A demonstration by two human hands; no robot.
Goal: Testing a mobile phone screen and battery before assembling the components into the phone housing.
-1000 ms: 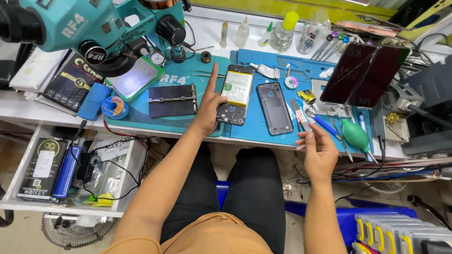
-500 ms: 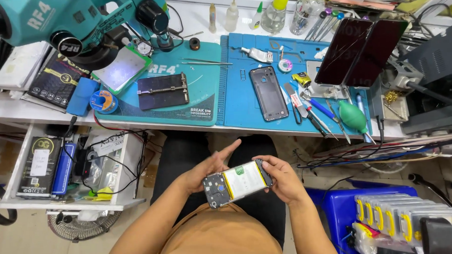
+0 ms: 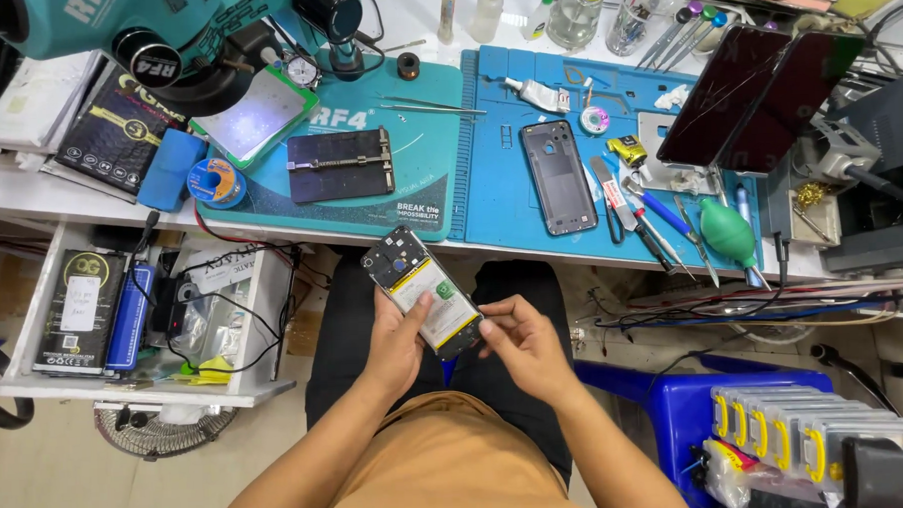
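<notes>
Opened phone (image 3: 424, 301), back off and battery bared, sits over the lap near the worktop (image 3: 500, 197), left hand (image 3: 395, 346) gripping its side and right hand (image 3: 520, 347) seemingly pinching its lower corner, while its back cover (image 3: 559, 176) lies apart, unfitted.

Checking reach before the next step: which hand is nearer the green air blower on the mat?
Right. The right hand is below and left of the blower, at the lower end of the opened phone. The left hand holds the phone farther left.
</notes>
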